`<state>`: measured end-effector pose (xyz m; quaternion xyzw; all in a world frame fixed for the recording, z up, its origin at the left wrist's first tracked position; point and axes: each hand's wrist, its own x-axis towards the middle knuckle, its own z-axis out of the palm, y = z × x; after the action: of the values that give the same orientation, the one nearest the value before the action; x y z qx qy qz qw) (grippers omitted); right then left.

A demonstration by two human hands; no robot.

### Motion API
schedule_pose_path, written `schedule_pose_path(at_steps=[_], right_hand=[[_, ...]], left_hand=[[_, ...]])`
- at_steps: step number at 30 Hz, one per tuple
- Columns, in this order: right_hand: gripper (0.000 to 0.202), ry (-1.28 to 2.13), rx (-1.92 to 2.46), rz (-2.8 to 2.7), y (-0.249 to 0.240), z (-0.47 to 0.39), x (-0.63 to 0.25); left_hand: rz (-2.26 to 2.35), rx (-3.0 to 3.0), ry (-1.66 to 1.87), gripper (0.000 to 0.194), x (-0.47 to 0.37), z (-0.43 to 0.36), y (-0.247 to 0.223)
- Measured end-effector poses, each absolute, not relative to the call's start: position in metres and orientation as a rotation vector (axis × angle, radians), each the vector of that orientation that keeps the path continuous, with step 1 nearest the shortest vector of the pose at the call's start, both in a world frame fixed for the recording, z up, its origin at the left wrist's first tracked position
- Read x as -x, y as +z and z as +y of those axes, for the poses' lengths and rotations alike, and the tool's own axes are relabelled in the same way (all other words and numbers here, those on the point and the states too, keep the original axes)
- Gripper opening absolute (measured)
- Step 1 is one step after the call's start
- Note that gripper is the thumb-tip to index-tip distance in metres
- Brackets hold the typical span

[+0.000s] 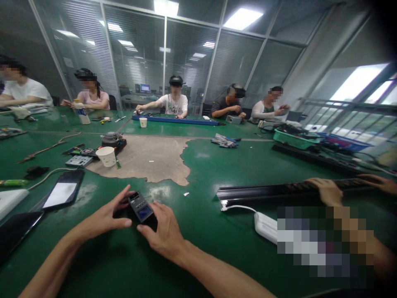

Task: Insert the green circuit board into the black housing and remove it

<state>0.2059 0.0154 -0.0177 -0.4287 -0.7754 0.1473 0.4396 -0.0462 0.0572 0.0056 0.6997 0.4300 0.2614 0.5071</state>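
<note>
Between my hands is a small dark grey box-shaped device (pixel 140 205) with a little blue screen and several slots or buttons on its top face. My left hand (pixel 108 217) is at its left, thumb and fingers spread apart, holding nothing. At the device's right edge is my right hand (pixel 166 231), its thumb apart from the fingers. The right fingers lie close against that edge; whether they touch it I cannot tell. Beyond the hands, a paper cup (pixel 106 156) stands near a green circuit stick (pixel 118 164) and a dark fan part (pixel 113 140).
A brown sheet (pixel 149 157) with ragged edges lies on the green table (pixel 198 240). Left are a phone (pixel 63 189) and a black panel (pixel 18 231). At right, another person's hand (pixel 328 190) rests on a long black bar (pixel 260 193), near a white adapter (pixel 266 227). Several people sit opposite.
</note>
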Motion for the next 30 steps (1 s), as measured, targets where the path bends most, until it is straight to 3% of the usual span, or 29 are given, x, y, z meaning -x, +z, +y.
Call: schedule_pose_path(at_steps=[20,30], right_hand=[[0.056,0.512,1.064,-1.742,0.019,0.020,-0.219],[0.047,0.474,1.342,-1.744,0.004,0.049,-0.242]], left_hand=[[0.932,-1.707,0.697,0.098,0.045,0.052,0.018],[0.956,-1.683,0.690,0.099,0.045,0.045,0.031]])
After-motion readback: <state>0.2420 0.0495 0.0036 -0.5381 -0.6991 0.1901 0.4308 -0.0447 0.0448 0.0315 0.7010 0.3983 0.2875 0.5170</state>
